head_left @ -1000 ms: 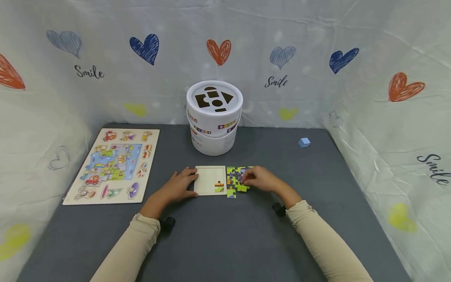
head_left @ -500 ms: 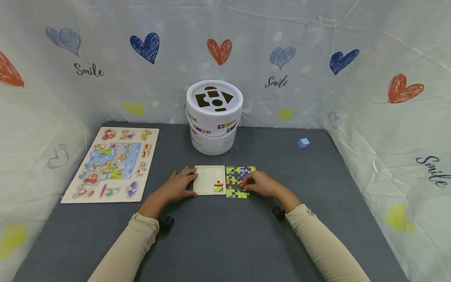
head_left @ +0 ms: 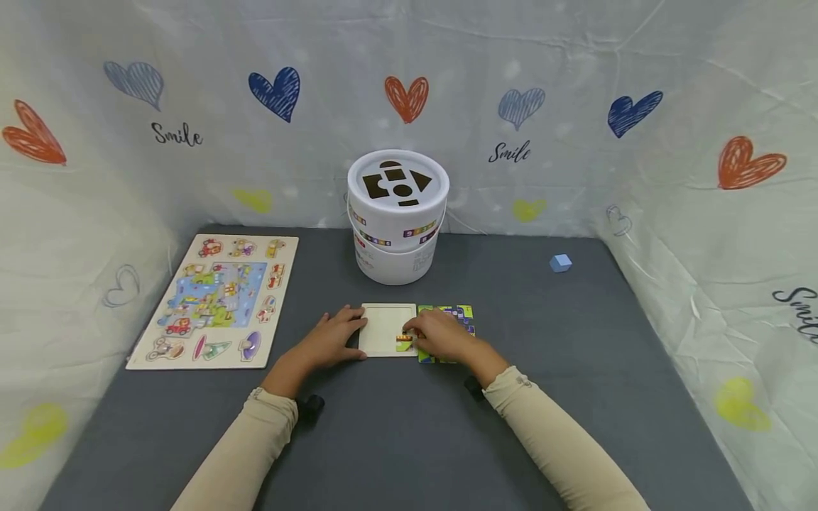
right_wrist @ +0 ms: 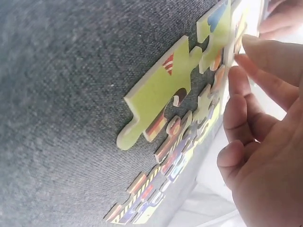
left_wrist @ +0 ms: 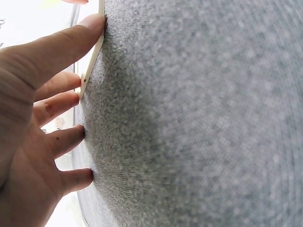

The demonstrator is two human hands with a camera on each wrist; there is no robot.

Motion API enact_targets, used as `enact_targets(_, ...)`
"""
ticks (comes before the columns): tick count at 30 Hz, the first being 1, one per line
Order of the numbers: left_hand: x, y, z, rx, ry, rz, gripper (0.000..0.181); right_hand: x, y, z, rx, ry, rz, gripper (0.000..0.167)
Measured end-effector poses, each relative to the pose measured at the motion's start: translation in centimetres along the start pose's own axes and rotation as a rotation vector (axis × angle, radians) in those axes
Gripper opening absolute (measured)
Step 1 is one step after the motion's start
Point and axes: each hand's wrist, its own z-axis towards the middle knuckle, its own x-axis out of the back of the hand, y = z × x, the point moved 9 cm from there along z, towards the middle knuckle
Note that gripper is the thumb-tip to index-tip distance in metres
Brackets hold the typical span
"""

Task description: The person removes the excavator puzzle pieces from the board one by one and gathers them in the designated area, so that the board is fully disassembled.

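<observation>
A shallow square wooden puzzle tray (head_left: 383,330) lies on the table. One jigsaw piece (head_left: 404,346) with green and red print sits in its lower right corner. My left hand (head_left: 329,337) rests at the tray's left edge, with spread fingers and the thumb touching the rim. My right hand (head_left: 442,335) reaches over the tray's right edge, thumb and index finger pinched together at a small puzzle piece mostly hidden by the fingers. Beneath and beside that hand, several loose green and purple puzzle pieces (right_wrist: 156,90) lie flat on the cloth, partly covered in the head view.
A white bucket (head_left: 397,241) with shape holes in its lid stands behind the tray. To the left lies a large picture puzzle board (head_left: 281,312). A small blue cube (head_left: 560,263) sits at the back right. A white printed curtain (head_left: 460,85) surrounds the dark table.
My right hand has moved left from the loose pieces to the tray's right side. Earlier, one loose green piece shifted toward the front. The left hand keeps its place at the tray.
</observation>
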Motion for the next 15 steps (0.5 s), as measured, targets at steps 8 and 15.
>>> enact_targets(8,0.1,0.2,0.4,-0.013,0.013,0.012,0.072,1.2,0.9,-0.1,-0.041,0.049,0.218,0.006)
enact_targets(15,0.2,0.3,0.0,-0.024,0.014,0.018,0.072,3.2,4.7,-3.4,-0.118,-0.015,0.411,0.013)
